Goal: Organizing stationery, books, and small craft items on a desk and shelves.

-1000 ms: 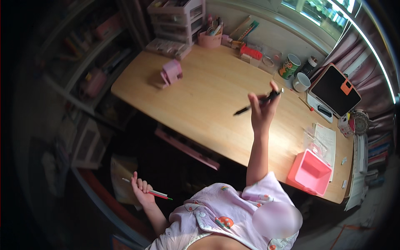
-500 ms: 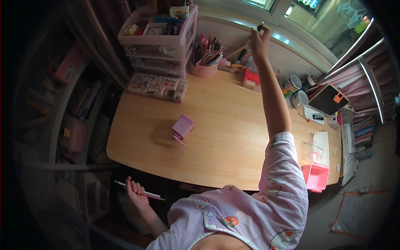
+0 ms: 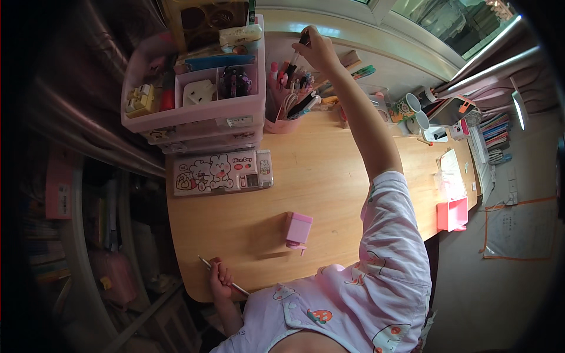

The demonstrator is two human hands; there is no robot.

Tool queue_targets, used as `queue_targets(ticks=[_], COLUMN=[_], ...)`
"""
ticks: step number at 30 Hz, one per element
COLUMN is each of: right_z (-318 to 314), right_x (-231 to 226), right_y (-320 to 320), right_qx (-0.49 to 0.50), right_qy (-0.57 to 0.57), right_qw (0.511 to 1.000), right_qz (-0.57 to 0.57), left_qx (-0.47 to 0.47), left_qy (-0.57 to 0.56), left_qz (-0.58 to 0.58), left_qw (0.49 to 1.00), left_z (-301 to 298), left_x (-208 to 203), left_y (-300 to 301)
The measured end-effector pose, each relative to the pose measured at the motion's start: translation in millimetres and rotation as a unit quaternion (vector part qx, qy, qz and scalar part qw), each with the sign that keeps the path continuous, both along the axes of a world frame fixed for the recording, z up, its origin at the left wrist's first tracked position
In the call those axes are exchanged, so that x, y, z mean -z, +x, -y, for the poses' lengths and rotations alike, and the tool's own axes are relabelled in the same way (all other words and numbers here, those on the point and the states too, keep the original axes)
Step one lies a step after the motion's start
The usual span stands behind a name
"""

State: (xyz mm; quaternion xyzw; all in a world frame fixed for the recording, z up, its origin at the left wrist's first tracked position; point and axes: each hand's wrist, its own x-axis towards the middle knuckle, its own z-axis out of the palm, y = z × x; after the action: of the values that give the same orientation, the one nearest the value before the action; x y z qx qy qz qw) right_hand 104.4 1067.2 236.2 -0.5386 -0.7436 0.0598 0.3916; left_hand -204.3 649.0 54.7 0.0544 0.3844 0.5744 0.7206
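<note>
At the near left edge of the desk, my left hand (image 3: 220, 280) is closed around a slim white pencil (image 3: 240, 289), its pointed end sticking out up and to the left. My right hand (image 3: 319, 52) reaches far across to the pink pen cup (image 3: 283, 126), fingers pinched on a dark-topped pen (image 3: 304, 39). That pen's lower part is over the cup's crowded contents; whether it touches them I cannot tell. Between my arms, a pink crank pencil sharpener (image 3: 299, 228) stands on the desk with its handle toward me. Neither hand touches it.
Left of the cup stands a pink drawer unit (image 3: 194, 123) with an open top tray of small items. A rabbit-print pencil case (image 3: 220, 172) lies before it. Mugs (image 3: 417, 122) and a tablet (image 3: 453, 110) are at the back right, a pink box (image 3: 452, 214) at the right edge.
My right hand has moved left from beside the window to above the pen cup, still holding the dark-topped pen. My left hand has come up to the desk edge with the pencil. The view has shifted.
</note>
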Motion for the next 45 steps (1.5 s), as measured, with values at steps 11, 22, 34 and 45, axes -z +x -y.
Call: queue_targets(ticks=[11,22,34,45], right_z=[5.5,-13.6,9.4,-18.7], right_x=[49.8,54.2,46.1,52.7], right_y=[-0.2,18.1,11.7,7.9], right_qx=[-0.076,-0.169,-0.081,-0.136], right_qy=[-0.026,-0.115,-0.138,-0.083], right_qw=[0.996,0.978,0.987,0.979], right_qz=[0.029,0.045,-0.002,0.125], left_qx=[-0.005,-0.003,-0.03,0.014], left_qy=[-0.015,0.001,-0.072,0.045], left_qz=[-0.001,0.035,0.019,0.011], left_qw=[1.0,0.999,0.997,0.999], left_z=[-1.0,-0.4,1.2,1.3], left_x=[7.2,6.9,8.7,12.6], left_y=[-2.5,-1.9,-4.4,-6.1])
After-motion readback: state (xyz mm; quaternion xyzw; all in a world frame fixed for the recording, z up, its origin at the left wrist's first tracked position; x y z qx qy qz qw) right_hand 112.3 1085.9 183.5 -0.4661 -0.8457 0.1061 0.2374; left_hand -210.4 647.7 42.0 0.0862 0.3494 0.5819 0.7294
